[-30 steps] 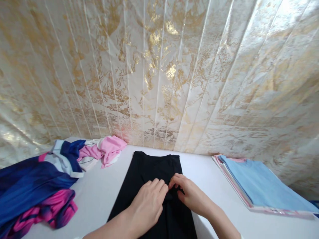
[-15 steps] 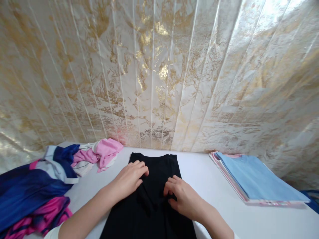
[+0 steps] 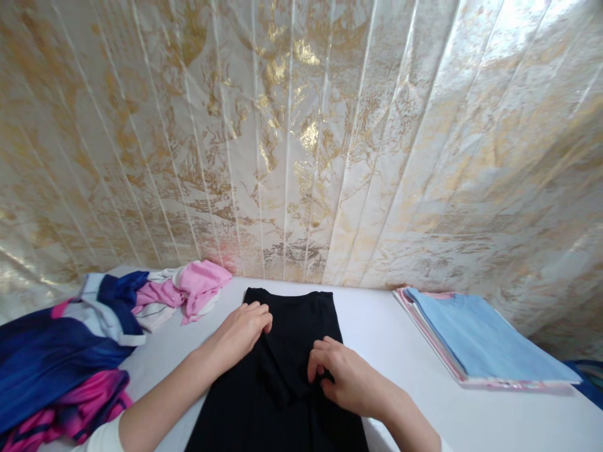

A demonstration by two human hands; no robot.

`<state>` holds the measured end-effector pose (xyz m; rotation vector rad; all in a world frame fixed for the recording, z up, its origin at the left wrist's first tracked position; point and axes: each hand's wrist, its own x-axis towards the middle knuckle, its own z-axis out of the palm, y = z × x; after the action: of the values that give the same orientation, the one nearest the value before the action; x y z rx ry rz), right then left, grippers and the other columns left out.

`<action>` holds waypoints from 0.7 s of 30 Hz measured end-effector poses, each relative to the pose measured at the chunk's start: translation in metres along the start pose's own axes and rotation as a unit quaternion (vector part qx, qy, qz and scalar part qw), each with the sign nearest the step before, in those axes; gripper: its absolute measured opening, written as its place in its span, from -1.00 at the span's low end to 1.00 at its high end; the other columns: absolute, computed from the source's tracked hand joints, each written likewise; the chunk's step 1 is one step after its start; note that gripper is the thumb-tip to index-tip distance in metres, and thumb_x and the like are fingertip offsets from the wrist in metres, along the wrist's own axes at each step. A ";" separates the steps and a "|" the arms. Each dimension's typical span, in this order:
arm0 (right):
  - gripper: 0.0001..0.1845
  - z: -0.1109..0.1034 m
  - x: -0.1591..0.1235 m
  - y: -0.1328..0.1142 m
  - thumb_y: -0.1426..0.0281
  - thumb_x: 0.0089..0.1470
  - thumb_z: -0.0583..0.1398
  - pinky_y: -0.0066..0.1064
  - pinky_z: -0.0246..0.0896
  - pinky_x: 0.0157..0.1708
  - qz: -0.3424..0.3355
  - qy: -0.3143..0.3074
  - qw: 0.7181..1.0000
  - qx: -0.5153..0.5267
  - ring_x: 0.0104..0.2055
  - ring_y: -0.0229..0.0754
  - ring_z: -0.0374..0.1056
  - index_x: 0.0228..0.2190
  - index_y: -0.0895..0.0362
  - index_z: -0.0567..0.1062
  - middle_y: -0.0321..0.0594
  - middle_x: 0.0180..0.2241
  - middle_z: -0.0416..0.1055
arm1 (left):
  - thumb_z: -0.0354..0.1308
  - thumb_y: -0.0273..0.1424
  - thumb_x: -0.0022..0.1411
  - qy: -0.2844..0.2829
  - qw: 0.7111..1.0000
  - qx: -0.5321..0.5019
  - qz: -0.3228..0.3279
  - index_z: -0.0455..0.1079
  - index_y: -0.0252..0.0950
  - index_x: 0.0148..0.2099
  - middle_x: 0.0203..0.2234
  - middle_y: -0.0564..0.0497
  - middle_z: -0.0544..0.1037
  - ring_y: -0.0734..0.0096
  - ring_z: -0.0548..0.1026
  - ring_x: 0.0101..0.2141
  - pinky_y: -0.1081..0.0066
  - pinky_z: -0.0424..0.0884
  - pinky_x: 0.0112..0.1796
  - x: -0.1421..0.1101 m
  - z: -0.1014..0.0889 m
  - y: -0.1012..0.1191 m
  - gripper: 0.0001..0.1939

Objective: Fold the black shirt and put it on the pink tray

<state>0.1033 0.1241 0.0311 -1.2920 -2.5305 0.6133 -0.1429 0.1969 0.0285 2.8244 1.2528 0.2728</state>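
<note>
Black pants [image 3: 292, 333] lie on the white table with the waistband at the far end and the lower part running out of view towards me. My left hand [image 3: 245, 333] is on their left edge below the waistband, its fingers curled closed on the cloth. Lower on the right side, my right hand [image 3: 336, 370] has thumb and fingers bent together in a pinch at the fabric. Between the two hands the cloth is bunched into a raised fold. Dark fabric partly hides the fingertips.
On the left lies a loose heap of clothes in blue [image 3: 51, 370], magenta and pink [image 3: 202, 285]. A flat stack of folded garments with a light blue one [image 3: 490, 339] on top sits at the right. A gold-patterned curtain [image 3: 301, 157] hangs behind the white table [image 3: 367, 314].
My left hand has shifted slightly left and down along the pants' edge. The right hand is slightly lower, in nearly the same place. The view has moved a little.
</note>
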 end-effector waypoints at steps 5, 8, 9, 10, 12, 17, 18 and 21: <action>-0.53 -0.012 0.003 0.003 0.71 -0.25 -0.02 -0.42 0.22 -0.18 0.027 0.063 0.997 0.025 -0.22 -0.22 0.33 -0.37 0.08 0.50 -0.28 -0.34 0.41 | -0.07 -0.69 0.14 0.043 0.999 -0.024 0.003 0.37 -0.26 -0.29 -0.25 0.00 0.45 0.28 0.40 -0.22 0.31 0.28 -0.22 -0.002 -0.003 0.024 -0.72; -0.48 -0.004 0.019 0.007 0.69 -0.09 -0.06 -0.34 0.27 -0.07 0.064 0.181 0.981 0.029 -0.08 -0.18 0.35 -0.15 0.13 0.44 -0.16 -0.16 0.42 | -0.06 -0.57 0.27 0.074 0.995 -0.067 0.004 0.34 -0.27 0.00 0.01 -0.07 0.43 0.24 0.40 -0.03 0.25 0.29 -0.04 -0.002 0.008 0.044 -0.70; -0.47 0.003 0.025 0.009 0.67 -0.04 -0.06 -0.29 0.25 0.01 0.066 0.216 0.974 0.025 0.00 -0.16 0.33 -0.05 0.16 0.39 -0.10 -0.07 0.39 | -0.02 -0.50 0.29 0.069 0.995 -0.073 0.004 0.28 -0.29 0.11 0.11 -0.12 0.37 0.20 0.36 0.06 0.21 0.26 0.03 -0.001 0.014 0.049 -0.66; -0.45 0.013 0.032 0.010 0.65 0.01 -0.07 -0.25 0.21 0.08 0.068 0.240 0.968 0.016 0.09 -0.13 0.27 0.03 0.21 0.33 -0.03 0.02 0.34 | 0.02 -0.43 0.29 0.055 0.996 -0.073 0.002 0.22 -0.31 0.19 0.19 -0.16 0.29 0.15 0.28 0.14 0.17 0.21 0.10 -0.002 0.021 0.052 -0.58; -0.44 0.033 0.042 0.013 0.60 0.09 -0.08 -0.18 0.09 0.19 0.079 0.246 0.966 -0.016 0.24 -0.07 0.11 0.14 0.31 0.22 0.10 0.18 0.20 | 0.07 -0.32 0.27 0.013 0.998 -0.065 -0.007 0.12 -0.36 0.27 0.27 -0.23 0.14 0.08 0.11 0.25 0.10 0.10 0.17 -0.003 0.033 0.057 -0.44; -0.40 0.064 0.043 0.012 0.26 0.23 0.01 -0.04 -0.10 0.26 0.124 0.147 0.975 -0.109 0.34 0.06 -0.15 0.22 0.29 0.17 0.04 0.29 0.00 | 0.02 -0.24 0.28 -0.050 0.996 -0.066 -0.034 -0.03 -0.44 0.35 0.31 -0.25 -0.07 0.09 -0.12 0.30 0.05 -0.04 0.22 -0.009 0.042 0.060 -0.31; -0.37 0.064 0.041 0.011 0.20 0.24 0.01 -0.04 -0.13 0.27 0.130 0.136 0.975 -0.118 0.35 0.05 -0.17 0.23 0.28 0.15 0.02 0.30 -0.04 | 0.03 -0.24 0.27 -0.055 0.995 -0.070 -0.038 -0.04 -0.44 0.35 0.32 -0.25 -0.09 0.09 -0.14 0.30 0.05 -0.06 0.23 -0.010 0.040 0.060 -0.29; -0.32 0.055 0.039 0.009 0.13 0.25 -0.02 -0.05 -0.16 0.28 0.149 0.110 0.976 -0.118 0.35 0.01 -0.20 0.25 0.27 0.11 0.00 0.31 -0.12 | 0.05 -0.23 0.25 -0.077 0.991 -0.105 -0.038 -0.08 -0.42 0.37 0.32 -0.22 -0.12 0.13 -0.15 0.31 0.08 -0.07 0.23 -0.009 0.031 0.058 -0.26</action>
<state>0.0662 0.1460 -0.0213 -1.7361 -2.2994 0.2058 -0.1012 0.1521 0.0033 2.5610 1.2184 0.1698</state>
